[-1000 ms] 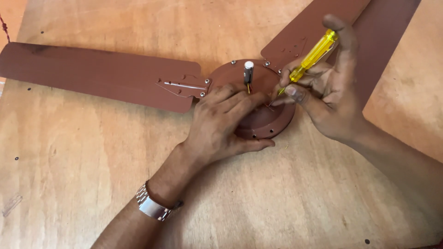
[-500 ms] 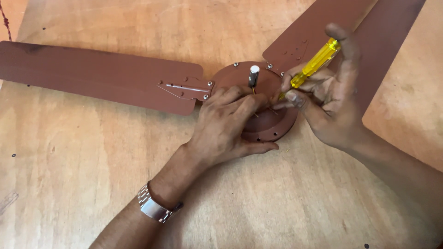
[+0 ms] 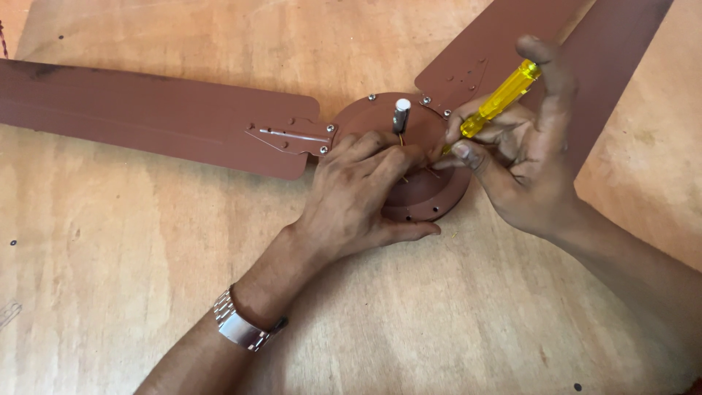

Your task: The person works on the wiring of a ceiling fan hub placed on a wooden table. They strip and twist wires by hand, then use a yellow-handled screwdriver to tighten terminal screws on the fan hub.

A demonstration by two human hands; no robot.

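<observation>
Brown ceiling fan [image 3: 409, 168] lies flat on a plywood table [image 3: 146, 256], motor hub [image 3: 428, 194] in the middle of the scene, short metal shaft [image 3: 401, 114] standing upright from its centre.

Left hand [image 3: 358, 194] rests palm-down on the near-left part of the hub, fingers curled together over its top, thumb stretched along the near rim. Fingertips press close to thin copper-coloured wires [image 3: 404, 170] sticking up near the shaft; can't tell if it pinches them or just pins them down. A metal watch [image 3: 240, 325] sits on that wrist.

Right hand [image 3: 523, 164] is closed around a yellow screwdriver [image 3: 497, 100], thumb and forefinger pinching low on the handle, other fingers wrapped behind. Tip points down-left at the hub's right side, near the wires; the tip itself is hidden behind fingers.

Progress, as a judgement: left blade [image 3: 153, 113] is already mounted, its bracket [image 3: 292, 137] screwed to the hub with screw heads showing. Far-right blade [image 3: 468, 62] also sits bolted on, several screws visible along the rim. A third blade [image 3: 614, 80] runs off right behind the right hand; its joint is hidden, can't tell. So blade fixing looks mostly done. Work in hand is at the hub top around the wires, unfinished, wires loose and exposed.
</observation>
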